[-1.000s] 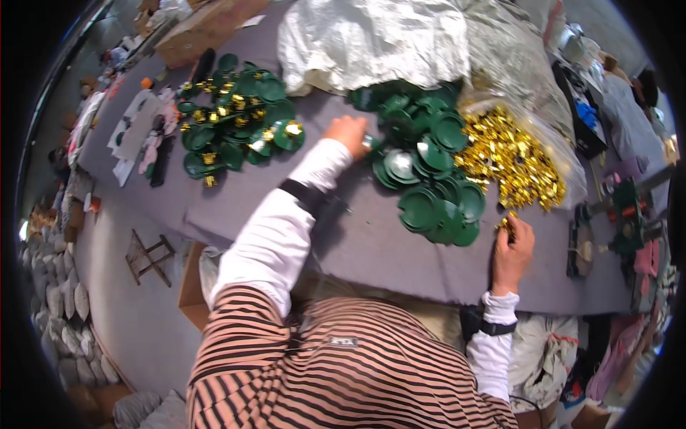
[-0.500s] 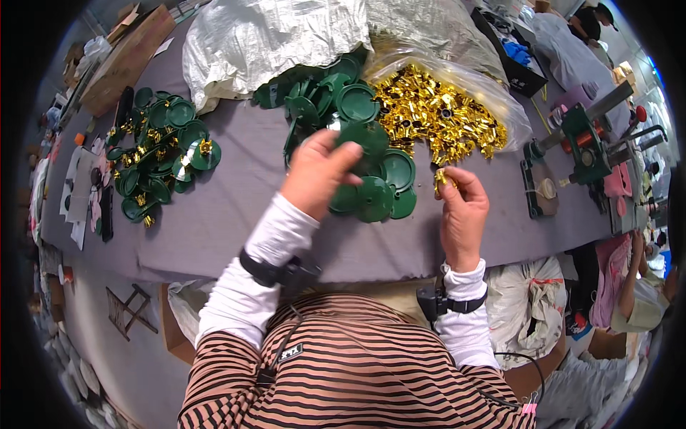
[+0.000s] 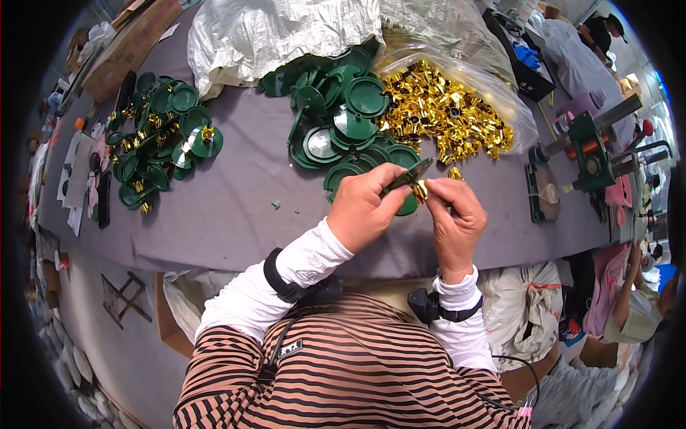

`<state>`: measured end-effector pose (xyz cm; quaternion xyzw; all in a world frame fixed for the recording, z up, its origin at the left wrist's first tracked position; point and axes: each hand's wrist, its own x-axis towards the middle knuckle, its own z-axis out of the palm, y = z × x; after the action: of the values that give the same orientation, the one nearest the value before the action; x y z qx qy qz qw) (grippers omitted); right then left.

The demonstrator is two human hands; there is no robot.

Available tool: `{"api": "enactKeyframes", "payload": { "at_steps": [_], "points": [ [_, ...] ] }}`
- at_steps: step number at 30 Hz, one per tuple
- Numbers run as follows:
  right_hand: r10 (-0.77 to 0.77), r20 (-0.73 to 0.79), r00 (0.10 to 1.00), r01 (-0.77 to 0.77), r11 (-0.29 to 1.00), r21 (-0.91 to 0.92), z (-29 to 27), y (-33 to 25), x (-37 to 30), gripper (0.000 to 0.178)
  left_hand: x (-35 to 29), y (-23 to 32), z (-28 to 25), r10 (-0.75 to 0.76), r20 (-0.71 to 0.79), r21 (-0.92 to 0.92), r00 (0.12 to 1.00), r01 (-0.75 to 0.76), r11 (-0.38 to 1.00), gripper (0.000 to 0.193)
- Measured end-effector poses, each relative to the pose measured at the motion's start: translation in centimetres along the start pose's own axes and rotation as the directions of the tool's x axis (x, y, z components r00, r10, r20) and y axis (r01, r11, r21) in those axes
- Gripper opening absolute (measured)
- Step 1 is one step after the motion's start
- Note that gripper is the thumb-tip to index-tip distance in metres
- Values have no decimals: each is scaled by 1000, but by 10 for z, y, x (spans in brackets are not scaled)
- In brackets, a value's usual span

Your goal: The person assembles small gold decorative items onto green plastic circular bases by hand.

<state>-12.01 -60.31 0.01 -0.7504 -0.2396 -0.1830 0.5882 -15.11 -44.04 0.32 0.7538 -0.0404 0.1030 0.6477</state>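
Note:
Between thumb and fingers, my left hand [image 3: 366,205] grips a round green plastic disc [image 3: 414,171], tilted nearly edge-on. Close against it, my right hand [image 3: 456,216] pinches a small shiny gold clip [image 3: 420,190] at the disc's underside; whether the two are joined I cannot tell. Behind my hands lies a pile of loose green discs [image 3: 364,96]. Right of that pile spreads a heap of gold clips [image 3: 450,111], spilling from a clear plastic bag [image 3: 525,129]. One stray gold clip [image 3: 455,173] rests just beyond my right fingers.
Green discs with gold clips fitted [image 3: 153,136] are heaped at the left of the grey-covered table [image 3: 243,186]. A silvery woven sack [image 3: 286,36] lies at the back. A green hand press [image 3: 589,154] stands at right, a black box [image 3: 525,64] behind it.
My left hand has moved right and nearer with the green disc, now meeting the gold clip in my right hand. My right hand has shifted slightly left.

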Motion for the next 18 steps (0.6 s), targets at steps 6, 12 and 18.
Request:
{"api": "enactKeyframes", "payload": {
  "at_steps": [6,12,18],
  "points": [
    [343,-57,938,-275,832,481,9,-1,-13,14,-15,11,7,165,-92,25,982,-164,986,21],
    [571,109,814,-499,589,636,30,-6,-13,16,-17,-5,-9,403,-140,243,904,-364,899,23],
    [670,175,721,-637,544,546,13,18,-4,24,15,-7,-120,76,-445,177,892,5,984,25]
  ]
}}
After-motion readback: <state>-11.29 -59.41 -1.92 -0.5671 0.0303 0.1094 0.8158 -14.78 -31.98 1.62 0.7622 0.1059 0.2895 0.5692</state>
